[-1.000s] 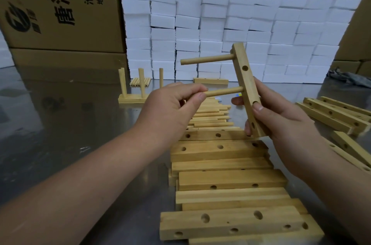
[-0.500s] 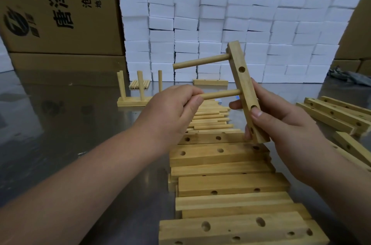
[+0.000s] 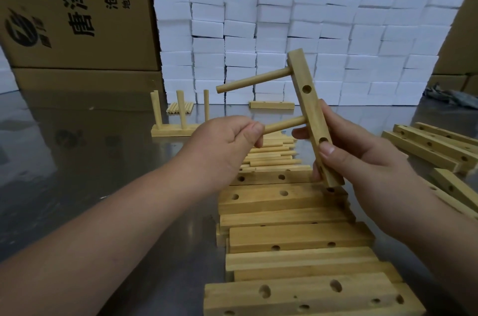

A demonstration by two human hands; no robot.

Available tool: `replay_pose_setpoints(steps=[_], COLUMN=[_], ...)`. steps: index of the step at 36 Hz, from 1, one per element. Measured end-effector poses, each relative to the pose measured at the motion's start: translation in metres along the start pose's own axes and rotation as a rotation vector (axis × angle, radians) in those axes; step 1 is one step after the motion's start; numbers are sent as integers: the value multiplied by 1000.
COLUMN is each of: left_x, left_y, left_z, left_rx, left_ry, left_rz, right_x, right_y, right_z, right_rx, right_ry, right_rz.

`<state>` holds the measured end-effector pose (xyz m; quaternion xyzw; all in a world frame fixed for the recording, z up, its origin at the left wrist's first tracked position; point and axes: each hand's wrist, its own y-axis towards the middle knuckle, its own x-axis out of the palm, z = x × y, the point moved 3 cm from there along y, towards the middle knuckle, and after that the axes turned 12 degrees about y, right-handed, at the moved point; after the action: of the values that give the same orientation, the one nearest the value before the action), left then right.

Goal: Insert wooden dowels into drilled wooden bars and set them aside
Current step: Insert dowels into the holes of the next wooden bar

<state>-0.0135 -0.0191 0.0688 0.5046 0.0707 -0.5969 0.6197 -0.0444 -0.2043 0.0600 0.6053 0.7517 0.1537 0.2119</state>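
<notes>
The right hand (image 3: 362, 168) had its fingers curled round the low half of the drilled bar (image 3: 309, 106), up in the air over the pile of bars (image 3: 284, 217); the left hand (image 3: 225, 145) pinched the free end of the lower dowel (image 3: 287, 124). To do it well, that dowel probably needed a push straight along its own line — no wiggling — with the bar held firm; the bar stood nearly upright, top leaning left, and the upper dowel (image 3: 253, 81) stuck out leftward too.
</notes>
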Motion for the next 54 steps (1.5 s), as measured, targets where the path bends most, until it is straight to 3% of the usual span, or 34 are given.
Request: replay_pose_setpoints(steps=[5, 9, 11, 18, 23, 31, 36, 42, 46, 49, 54], left_x=[1, 0, 2, 32, 38, 41, 42, 37, 22, 9, 6], left_y=[0, 5, 8, 7, 7, 12, 12, 12, 14, 15, 6], left_z=[0, -10, -21, -63, -73, -81, -83, -83, -73, -56, -15], left_rx=[11, -111, -156, -234, -280, -311, -347, -403, -435, -382, -156], left_ry=[-80, -357, -368, 18, 21, 93, 119, 3, -132, -194, -218], left_rz=[19, 82, 102, -319, -402, -196, -228, -149, 50, 130, 24], right_x=[1, 2, -4, -14, -10, -9, -7, -7, -10, -13, -18], right_y=[2, 4, 6, 10, 11, 10, 9, 9, 10, 11, 12], right_z=[6, 9, 11, 15, 18, 18, 19, 18, 20, 23, 28], right_rx=[3, -5, -21, 6, 52, 71, 99, 112, 107, 120, 168], right_ry=[-75, -122, -82, 35, 35, 33, 16, 20, 23, 62, 190], right_rz=[39, 117, 218, 379, 365, 367, 358, 367, 386, 417, 461])
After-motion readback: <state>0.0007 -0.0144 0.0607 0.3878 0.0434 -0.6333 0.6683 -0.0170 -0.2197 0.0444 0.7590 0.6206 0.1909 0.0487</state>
